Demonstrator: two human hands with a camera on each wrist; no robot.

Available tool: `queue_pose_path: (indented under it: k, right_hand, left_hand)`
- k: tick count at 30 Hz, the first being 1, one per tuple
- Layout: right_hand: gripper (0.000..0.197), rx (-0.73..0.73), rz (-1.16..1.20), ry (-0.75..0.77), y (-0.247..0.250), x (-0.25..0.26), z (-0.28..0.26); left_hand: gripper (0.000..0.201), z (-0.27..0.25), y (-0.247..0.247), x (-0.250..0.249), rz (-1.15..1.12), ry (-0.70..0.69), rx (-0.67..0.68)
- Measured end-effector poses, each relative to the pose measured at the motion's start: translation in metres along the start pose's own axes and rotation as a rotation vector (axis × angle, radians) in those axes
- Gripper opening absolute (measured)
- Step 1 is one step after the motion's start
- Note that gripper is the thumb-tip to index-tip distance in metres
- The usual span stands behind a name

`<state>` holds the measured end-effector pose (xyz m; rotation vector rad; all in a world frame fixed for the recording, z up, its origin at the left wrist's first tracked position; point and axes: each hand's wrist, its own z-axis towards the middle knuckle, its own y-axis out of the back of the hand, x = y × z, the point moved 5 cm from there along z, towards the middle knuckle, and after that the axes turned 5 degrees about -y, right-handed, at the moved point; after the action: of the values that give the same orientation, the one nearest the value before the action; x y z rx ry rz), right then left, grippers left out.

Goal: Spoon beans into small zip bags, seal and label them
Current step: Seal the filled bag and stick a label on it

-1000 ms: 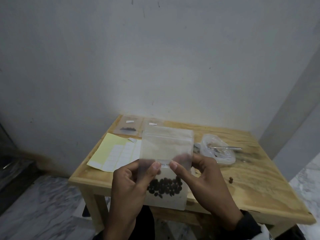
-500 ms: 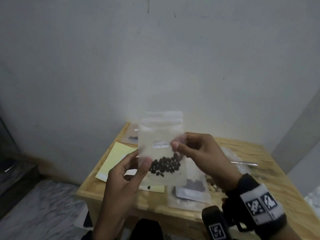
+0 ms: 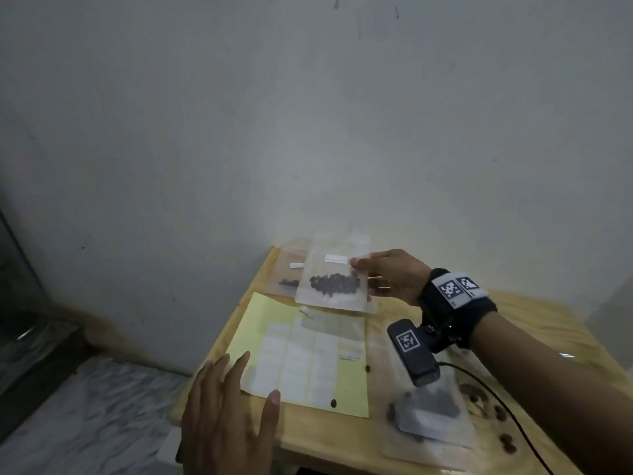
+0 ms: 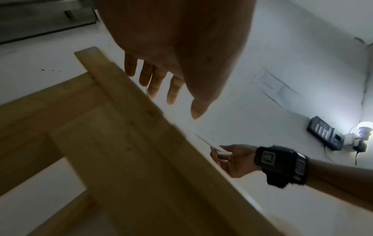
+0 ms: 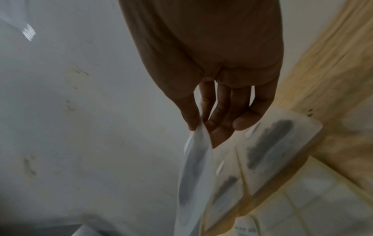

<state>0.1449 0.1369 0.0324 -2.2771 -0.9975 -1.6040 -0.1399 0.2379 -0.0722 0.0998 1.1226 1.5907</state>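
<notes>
My right hand [image 3: 363,264] pinches the right edge of a clear zip bag [image 3: 334,286] with dark beans in it and a small white label [image 3: 335,259] near its top. It holds the bag just above two other labelled bean bags [image 3: 289,274] at the table's far left corner. In the right wrist view thumb and fingers [image 5: 193,118] grip the bag [image 5: 191,175] edge-on, over those two bags [image 5: 268,151]. My left hand [image 3: 236,399] hovers open with spread fingers over the table's near left edge, holding nothing. A yellow label sheet [image 3: 308,358] lies in the middle.
A larger plastic bag of beans [image 3: 424,413] lies at the near right, with loose beans [image 3: 503,440] scattered beside it. The small wooden table [image 3: 513,320] stands against a white wall. A cable [image 3: 496,402] trails from my right wrist camera across the table.
My left hand has let go of the bean bag and dropped back to the table's near edge. My right hand has carried the bag away towards the far left corner.
</notes>
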Motion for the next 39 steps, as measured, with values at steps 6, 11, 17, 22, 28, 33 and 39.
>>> queue_pose_path:
  k: [6,11,17,22,28,33,39]
  right_hand:
    - [0.031,-0.047,-0.088,-0.108,-0.023,0.002,0.054]
    - [0.023,-0.113,-0.148,-0.161,-0.041,-0.001,0.087]
    - [0.032,-0.117,-0.096,-0.176,-0.057,0.000,0.103]
    - [0.040,-0.117,-0.036,-0.113,-0.050,0.011,0.098]
    - [0.037,-0.108,-0.165,-0.024,-0.021,0.027,0.042]
    - [0.025,-0.103,-0.436,0.159,0.026,0.024,-0.049]
    - [0.020,-0.329,-0.753,0.232,0.085,-0.039,-0.143]
  left_hand:
    - [0.074,-0.004,-0.016,0.009,0.069,0.007,0.065]
    - [0.071,-0.010,-0.031,0.018,0.122,-0.003,0.106]
    - [0.072,-0.009,-0.037,0.022,0.146,-0.014,0.079]
    - [0.070,-0.009,-0.033,0.021,0.136,0.001,0.092]
    - [0.074,-0.009,-0.020,0.012,0.013,0.043,0.103]
    - [0.065,0.003,0.005,-0.030,-0.070,0.030,0.028]
    - [0.026,0.009,-0.003,-0.126,-0.058,-0.069,0.221]
